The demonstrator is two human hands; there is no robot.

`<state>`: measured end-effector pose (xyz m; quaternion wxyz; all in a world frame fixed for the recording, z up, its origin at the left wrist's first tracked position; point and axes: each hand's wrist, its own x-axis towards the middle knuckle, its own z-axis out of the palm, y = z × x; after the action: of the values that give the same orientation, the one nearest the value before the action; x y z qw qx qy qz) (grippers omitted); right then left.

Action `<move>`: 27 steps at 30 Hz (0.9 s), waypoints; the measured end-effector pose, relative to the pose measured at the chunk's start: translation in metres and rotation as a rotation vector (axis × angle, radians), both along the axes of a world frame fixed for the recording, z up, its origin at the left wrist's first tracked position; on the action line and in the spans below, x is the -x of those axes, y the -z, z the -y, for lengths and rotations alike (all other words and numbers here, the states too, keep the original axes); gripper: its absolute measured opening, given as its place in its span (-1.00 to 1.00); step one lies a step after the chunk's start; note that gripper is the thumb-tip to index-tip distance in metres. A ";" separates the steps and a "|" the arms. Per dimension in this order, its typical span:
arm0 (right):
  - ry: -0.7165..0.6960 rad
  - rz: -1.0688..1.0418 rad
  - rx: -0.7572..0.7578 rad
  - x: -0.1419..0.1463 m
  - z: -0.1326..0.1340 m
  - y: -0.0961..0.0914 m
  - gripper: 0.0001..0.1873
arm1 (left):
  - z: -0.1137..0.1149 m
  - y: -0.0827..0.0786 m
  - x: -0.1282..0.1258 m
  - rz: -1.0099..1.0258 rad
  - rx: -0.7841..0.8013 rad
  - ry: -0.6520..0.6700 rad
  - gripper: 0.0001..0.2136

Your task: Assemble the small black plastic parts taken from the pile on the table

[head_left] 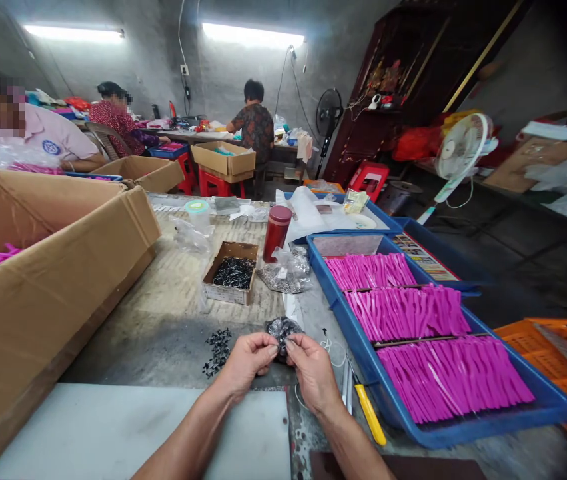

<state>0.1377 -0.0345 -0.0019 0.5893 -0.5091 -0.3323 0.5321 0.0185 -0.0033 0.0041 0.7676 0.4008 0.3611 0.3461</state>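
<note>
Both hands pinch a small clear plastic bag (283,328) with dark pieces inside, held just above the table. My left hand (250,360) grips its left edge between thumb and fingertips. On the opposite edge, my right hand (313,370) has thumb and forefinger closed. Left of the bag lies a loose pile of small black parts (217,351). Behind it stands an open cardboard box (228,293) holding many black pins. A yellow-handled screwdriver (369,413) rests right of my right hand, near a white string (330,347).
A blue tray (426,437) of magenta strips in rows stands at the right. The large carton (53,320) fills the left side. A red canister (277,233) and a bag of metal bits (288,272) sit beyond the bag. A white board (163,427) lies in front; several people sit behind.
</note>
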 end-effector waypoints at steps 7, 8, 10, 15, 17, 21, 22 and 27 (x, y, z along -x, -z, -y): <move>0.004 -0.035 0.002 0.002 0.001 -0.005 -0.84 | 0.003 0.002 -0.001 0.113 0.044 0.051 -0.80; 0.003 -0.038 0.003 0.002 0.001 -0.005 -0.84 | 0.004 0.002 -0.001 0.118 0.047 0.054 -0.80; 0.000 -0.042 0.005 0.002 0.002 -0.006 -0.84 | 0.004 0.002 -0.001 0.126 0.054 0.057 -0.80; -0.006 -0.049 0.012 0.002 0.002 -0.008 -0.82 | 0.004 0.003 -0.001 0.132 0.062 0.069 -0.79; -0.006 -0.050 0.015 0.001 0.002 -0.008 -0.82 | 0.004 0.003 -0.002 0.130 0.070 0.073 -0.79; -0.010 -0.065 0.029 0.002 0.003 -0.008 -0.81 | 0.005 0.003 -0.001 0.140 0.093 0.089 -0.77; -0.012 -0.067 0.032 0.002 0.003 -0.009 -0.80 | 0.005 0.003 -0.001 0.144 0.101 0.095 -0.76; -0.033 -0.055 0.025 -0.002 0.002 -0.009 -0.80 | 0.006 0.002 -0.001 0.170 0.131 0.126 -0.75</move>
<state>0.1395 -0.0362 0.0074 0.5830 -0.4959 -0.3179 0.5596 0.0197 -0.0090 0.0023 0.8403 0.3408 0.2907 0.3055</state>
